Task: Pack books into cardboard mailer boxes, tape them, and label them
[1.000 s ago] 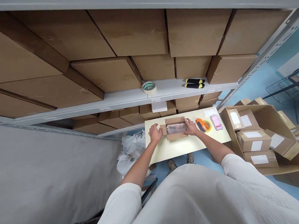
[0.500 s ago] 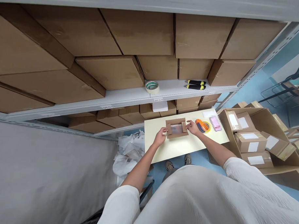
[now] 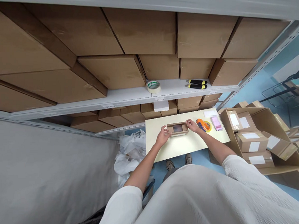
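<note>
Sm. open carton [image 3: 180, 133] on worktop [image 3: 160, 151], betw. hands. L hand [image 3: 163, 136] fingers part-curled at one end, R hand [image 3: 192, 125] fingers bent at other; hold unclear. Uneven push cd buckle walls.

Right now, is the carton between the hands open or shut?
Open: between the left hand and right hand, the carton shows its inside from above.

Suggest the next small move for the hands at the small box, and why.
I'd probably fold the small box further shut: an opening shows in its top, and the left hand and right hand are at opposite ends, seemingly well placed.
</note>
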Motion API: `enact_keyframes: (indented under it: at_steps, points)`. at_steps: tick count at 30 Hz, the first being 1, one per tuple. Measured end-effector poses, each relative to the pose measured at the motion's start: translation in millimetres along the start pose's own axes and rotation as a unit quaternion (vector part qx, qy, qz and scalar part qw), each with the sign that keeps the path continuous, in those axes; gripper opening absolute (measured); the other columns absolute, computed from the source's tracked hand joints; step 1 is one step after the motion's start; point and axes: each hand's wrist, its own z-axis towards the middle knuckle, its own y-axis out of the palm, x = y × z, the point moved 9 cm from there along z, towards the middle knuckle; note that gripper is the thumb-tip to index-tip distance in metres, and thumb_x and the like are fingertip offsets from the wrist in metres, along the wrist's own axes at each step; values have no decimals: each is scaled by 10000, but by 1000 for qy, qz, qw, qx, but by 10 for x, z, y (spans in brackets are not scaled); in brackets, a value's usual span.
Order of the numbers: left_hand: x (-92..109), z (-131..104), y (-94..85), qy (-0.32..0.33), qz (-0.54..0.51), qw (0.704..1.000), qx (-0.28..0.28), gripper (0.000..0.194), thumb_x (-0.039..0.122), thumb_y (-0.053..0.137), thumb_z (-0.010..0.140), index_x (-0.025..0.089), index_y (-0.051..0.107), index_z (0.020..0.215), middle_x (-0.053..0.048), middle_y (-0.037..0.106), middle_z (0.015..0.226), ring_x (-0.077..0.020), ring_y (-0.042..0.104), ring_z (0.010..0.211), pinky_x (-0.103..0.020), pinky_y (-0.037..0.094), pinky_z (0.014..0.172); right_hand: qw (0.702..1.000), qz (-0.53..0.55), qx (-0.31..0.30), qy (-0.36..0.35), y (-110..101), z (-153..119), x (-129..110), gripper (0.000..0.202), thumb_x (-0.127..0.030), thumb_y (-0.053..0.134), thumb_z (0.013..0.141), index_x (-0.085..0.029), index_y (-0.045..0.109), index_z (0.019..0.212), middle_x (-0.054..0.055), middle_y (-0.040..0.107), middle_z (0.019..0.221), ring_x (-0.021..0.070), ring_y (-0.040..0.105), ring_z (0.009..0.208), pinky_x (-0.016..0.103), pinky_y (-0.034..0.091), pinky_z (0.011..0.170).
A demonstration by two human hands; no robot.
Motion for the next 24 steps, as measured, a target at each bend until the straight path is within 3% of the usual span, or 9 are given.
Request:
enact_keyframes:
  at_steps: [3, 9, 14, 18, 21, 24]
  points:
    - [19, 69, -12, -15, 27, 999, 42, 563, 415, 748, 937, 274, 520, 1433, -90, 652, 1378, -198, 743, 990, -345, 564, 888, 998, -52, 23, 0, -35, -62, 18, 441, -550, 465, 1071, -228, 712, 1244, 129, 686, 1337, 255, 678, 1193, 416, 536, 1118]
    - [72, 216, 99, -25, 105, 993, 50, 137, 331, 676, 992, 249, 644, 1097, -90, 594, 1358, -200, 699, 934, -366, 540, 915, 999, -47, 9, -2, 134, -136, 106, 436, -513, 463, 1073, -237, 674, 1335, 109, 659, 1348, 245, 650, 1220, 415, 539, 1118]
    - [27, 314, 166, -51, 160, 985, 43, 85, 306, 671, 988, 262, 651, 1057, -90, 587, 1320, -259, 681, 1037, -379, 516, 907, 1000, -5, 9, -13, 216, -160, 207, 435, -493, 506, 1070, -242, 657, 1392, 123, 604, 1457, 233, 689, 1142, 412, 563, 1086]
    - [16, 362, 176, -62, 176, 982, 34, 105, 306, 700, 963, 264, 644, 1042, -91, 581, 1296, -276, 674, 1068, -379, 508, 913, 995, -63, 72, 25, -74, -251, 480, 386, -362, 516, 1050, -208, 674, 1368, 144, 624, 1428, 259, 685, 1170, 423, 547, 1095]
    - [9, 375, 177, -74, 186, 979, 27, 92, 306, 683, 969, 266, 635, 1036, -91, 583, 1277, -283, 679, 1060, -386, 508, 900, 971, -161, 138, 106, -458, -373, 794, 411, -321, 549, 1018, -182, 657, 1389, 185, 625, 1429, 350, 591, 1343, 493, 501, 1121]
    - [-4, 371, 180, -91, 198, 976, 23, 84, 295, 675, 971, 271, 628, 1036, -81, 586, 1254, -272, 687, 1039, -375, 505, 878, 946, -231, 159, 165, -725, -450, 1032, 492, -330, 616, 986, -178, 612, 1454, 209, 594, 1487, 397, 498, 1431, 518, 442, 1136]
